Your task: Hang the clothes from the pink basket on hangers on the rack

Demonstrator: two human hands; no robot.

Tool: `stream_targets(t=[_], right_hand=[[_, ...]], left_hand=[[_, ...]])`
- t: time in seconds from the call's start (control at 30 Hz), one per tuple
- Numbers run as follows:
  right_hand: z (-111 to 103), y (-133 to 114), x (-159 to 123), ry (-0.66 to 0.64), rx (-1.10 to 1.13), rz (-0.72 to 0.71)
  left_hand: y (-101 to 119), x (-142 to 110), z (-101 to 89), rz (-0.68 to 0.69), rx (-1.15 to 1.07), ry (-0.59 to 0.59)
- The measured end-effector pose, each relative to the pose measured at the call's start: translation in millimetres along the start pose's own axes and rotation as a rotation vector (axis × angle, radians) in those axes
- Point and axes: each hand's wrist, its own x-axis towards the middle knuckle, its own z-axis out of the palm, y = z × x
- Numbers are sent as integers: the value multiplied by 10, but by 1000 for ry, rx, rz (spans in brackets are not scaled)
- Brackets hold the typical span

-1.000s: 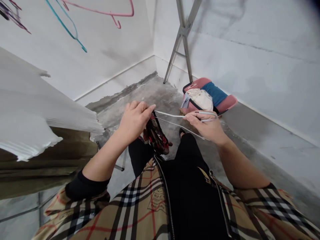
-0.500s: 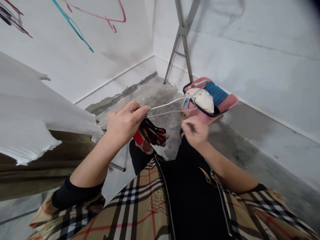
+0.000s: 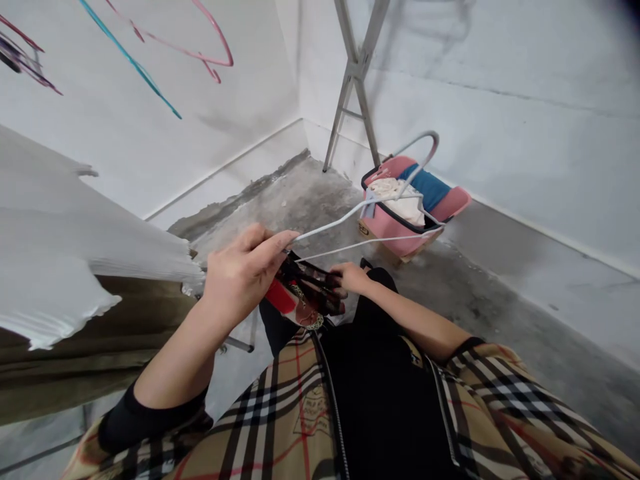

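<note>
1. my left hand is closed, thumb pressed along the near end of the white hanger. the rest sticks out to the right, crossing in front of the basket from up here.
2. the dark cloth, with red bits, hangs just under that hand, above my lap. looks caught in the same grip, but my fingers cover the spot.
3. my right hand is half curled at the cloth's right edge. fingertips are partly hidden, so can't tell if they're pinching or just touching.
4. imo a firm thumb on the wire stops it twisting, and light fingers spread the folds best. bunched straps could snag, i reckon.
5. the pink basket stands by the wall with cream cloth in front and blue cloth behind.
</note>
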Motion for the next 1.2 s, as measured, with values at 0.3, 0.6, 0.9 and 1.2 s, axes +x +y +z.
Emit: stream_targets(t=[0.3, 0.6, 0.9, 1.2], right_hand=[[-866, 219, -37, 283, 450, 273], [-1228, -315, -175, 382, 655, 222], [-1298, -495, -111, 522, 558, 136], [-1340, -764, -202, 588, 258, 10]], left_hand=[[-411, -372, 109, -58, -119, -23], [-711, -622, 332, -116, -114, 143], [-766, -830, 292, -116, -55, 125], [-730, -948, 379, -97, 57, -79]])
